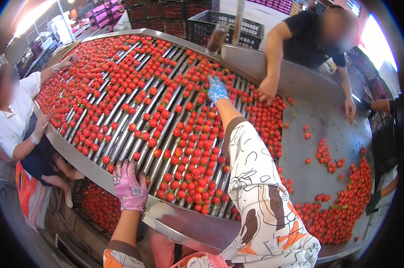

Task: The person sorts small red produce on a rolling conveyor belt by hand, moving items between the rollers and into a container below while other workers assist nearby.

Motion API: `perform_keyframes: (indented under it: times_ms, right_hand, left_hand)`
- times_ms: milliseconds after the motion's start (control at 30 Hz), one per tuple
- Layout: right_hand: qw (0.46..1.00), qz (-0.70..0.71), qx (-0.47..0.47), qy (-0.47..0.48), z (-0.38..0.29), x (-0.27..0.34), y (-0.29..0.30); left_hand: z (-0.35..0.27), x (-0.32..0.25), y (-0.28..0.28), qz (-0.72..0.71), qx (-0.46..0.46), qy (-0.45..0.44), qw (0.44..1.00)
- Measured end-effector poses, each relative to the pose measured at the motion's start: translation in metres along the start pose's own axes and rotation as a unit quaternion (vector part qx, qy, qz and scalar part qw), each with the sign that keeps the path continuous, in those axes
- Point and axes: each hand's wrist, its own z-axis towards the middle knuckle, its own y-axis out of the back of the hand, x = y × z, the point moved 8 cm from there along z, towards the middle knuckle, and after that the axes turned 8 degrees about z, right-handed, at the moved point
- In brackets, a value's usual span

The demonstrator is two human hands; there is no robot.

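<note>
My left hand, in a pink floral glove, rests on the metal side rail of a roller conveyor. Its fingertips lie at the near ends of the metal rollers, thumb apart from the fingers. Stretched across to the far side, my right hand wears a blue floral glove and touches the red cherry tomatoes there. Its fingertips are partly hidden, so I cannot tell whether it holds one. Many tomatoes carry green stems and spread over the rollers, densest at the far left.
A metal tray at the right end holds heaped tomatoes. Across from me, a person's hand touches tomatoes. Another person's gloved hand rests on the left rail. A glass jar stands on the far rail; a black crate sits behind.
</note>
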Motion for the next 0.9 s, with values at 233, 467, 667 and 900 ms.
perform_keyframes:
  times_ms: [233, 467, 667, 900]
  right_hand:
    - [0.993, -0.098, 0.061, 0.031, 0.033, -0.015, 0.002]
    - [0.990, -0.023, 0.113, 0.081, 0.026, -0.009, -0.008]
    - [0.985, 0.033, 0.165, -0.035, 0.021, -0.011, -0.012]
    - [0.761, 0.613, 0.000, -0.213, -0.034, -0.048, -0.014]
  left_hand:
    - [-0.002, -0.012, 0.000, 0.016, -0.003, -0.020, 1.000]
    - [-0.005, -0.018, -0.001, 0.025, 0.002, -0.024, 0.999]
    - [-0.008, -0.020, 0.002, 0.010, -0.017, -0.008, 1.000]
    - [-0.009, -0.030, 0.001, -0.025, -0.031, 0.002, 0.999]
